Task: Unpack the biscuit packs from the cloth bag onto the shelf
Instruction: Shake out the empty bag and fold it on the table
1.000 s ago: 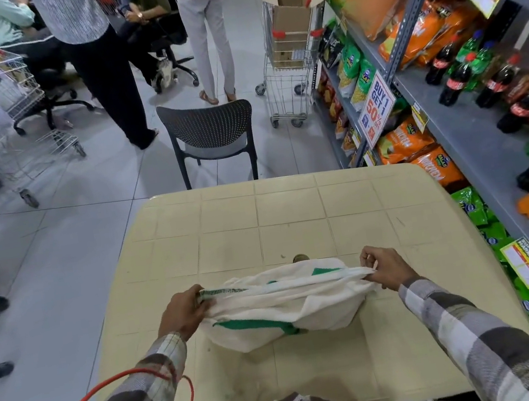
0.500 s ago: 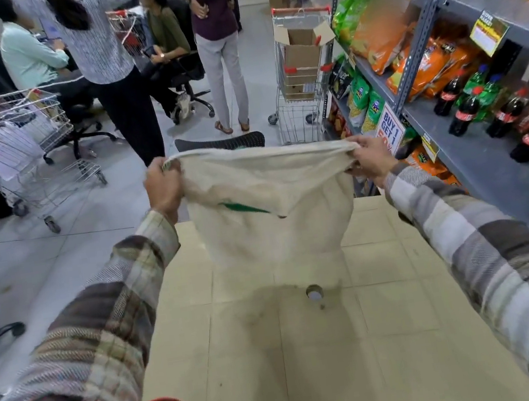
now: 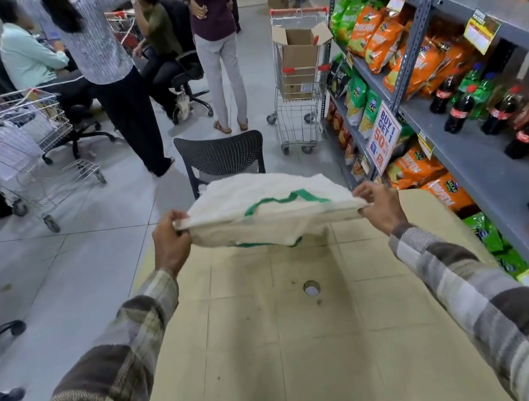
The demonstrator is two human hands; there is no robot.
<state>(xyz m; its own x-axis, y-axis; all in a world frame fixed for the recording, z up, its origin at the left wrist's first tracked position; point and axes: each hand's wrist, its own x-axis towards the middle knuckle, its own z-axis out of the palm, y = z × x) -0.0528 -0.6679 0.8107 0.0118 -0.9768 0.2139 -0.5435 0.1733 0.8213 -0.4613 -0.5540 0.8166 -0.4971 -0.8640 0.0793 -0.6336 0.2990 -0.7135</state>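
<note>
1. Grey shelf point(image 3: 482, 162) along the right, loaded with snack bags point(image 3: 379, 40) and soda bottles point(image 3: 456, 107).
2. Beige table point(image 3: 280, 353) dead ahead, just beside it.
3. Cloth bag point(image 3: 268, 213) up in the air over the table's far end, stretched flat between both hands.
4. Left hand point(image 3: 169, 241) gripping its left edge, right hand point(image 3: 381, 204) pinching the right.

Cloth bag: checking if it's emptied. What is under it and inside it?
Under the cloth bag, gripped by left hand and right hand, the table top shows. The cloth hides its inside; no biscuit packs are visible.
</note>
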